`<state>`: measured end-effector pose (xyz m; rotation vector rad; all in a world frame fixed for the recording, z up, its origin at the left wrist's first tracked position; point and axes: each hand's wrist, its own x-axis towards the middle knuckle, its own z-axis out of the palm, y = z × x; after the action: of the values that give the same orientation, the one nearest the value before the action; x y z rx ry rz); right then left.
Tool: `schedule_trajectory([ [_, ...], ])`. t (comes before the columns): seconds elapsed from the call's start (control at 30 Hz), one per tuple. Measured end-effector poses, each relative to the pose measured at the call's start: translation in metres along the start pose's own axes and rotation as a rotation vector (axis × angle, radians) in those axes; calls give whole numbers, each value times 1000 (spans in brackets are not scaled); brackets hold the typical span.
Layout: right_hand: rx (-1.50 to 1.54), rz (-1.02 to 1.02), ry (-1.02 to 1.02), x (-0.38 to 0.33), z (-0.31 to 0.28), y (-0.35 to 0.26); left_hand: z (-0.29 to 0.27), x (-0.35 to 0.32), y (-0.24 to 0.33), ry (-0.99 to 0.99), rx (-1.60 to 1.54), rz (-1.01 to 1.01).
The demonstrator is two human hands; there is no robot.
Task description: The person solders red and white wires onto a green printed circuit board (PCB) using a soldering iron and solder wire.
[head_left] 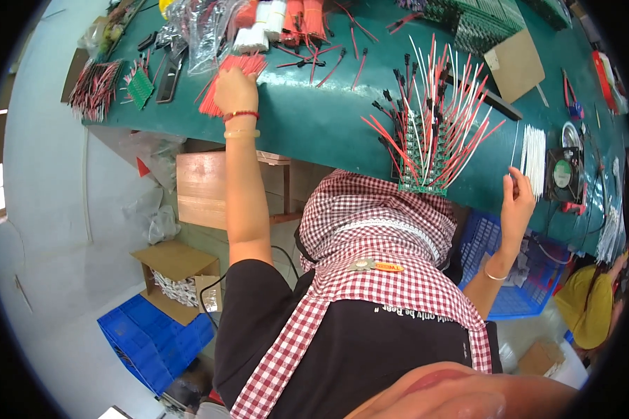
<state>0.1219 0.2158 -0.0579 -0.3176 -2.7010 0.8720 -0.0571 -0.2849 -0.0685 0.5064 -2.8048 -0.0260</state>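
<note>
My left hand (235, 91) is closed at a pile of short red wires (248, 64) near the bench's left front edge, its fingertips among the wires and partly hidden. On the right, my right hand (518, 192) pinches one thin white wire (515, 144) that stands up from its fingers. Beside that hand lies a neat row of white wires (533, 157). Between the hands, at the front edge, sits a green circuit board panel (423, 187) with red and white wires and black connectors fanning up from it.
Red and white wire bundles (262, 24) and clear plastic bags (201, 35) lie at the back left. A small fan (563, 174) stands right of the white wires. Brown cardboard (516, 66) lies at the back right. Blue crates (157, 342) stand below.
</note>
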Motion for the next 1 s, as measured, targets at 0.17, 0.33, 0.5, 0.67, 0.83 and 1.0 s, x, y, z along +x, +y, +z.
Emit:
schedule_trajectory([
  [0.17,171,-58,-156,-7,13,-42,-41,-71,35,-200,-428,400],
  [0.33,326,-50,-314,-23,42,-72,-48,-157,83,-579,-711,647],
  [0.5,560,8,-306,-17,62,-95,-47,-161,127,-703,-1245,440],
  [0.67,682,1,-268,-18,80,-92,-65,-174,170,-732,-1571,200],
  [0.83,530,-73,-240,-20,79,-102,-34,-179,173,-618,-1283,342],
  [1.0,497,-98,-264,-17,79,-101,-42,-175,183,-620,-1143,385],
])
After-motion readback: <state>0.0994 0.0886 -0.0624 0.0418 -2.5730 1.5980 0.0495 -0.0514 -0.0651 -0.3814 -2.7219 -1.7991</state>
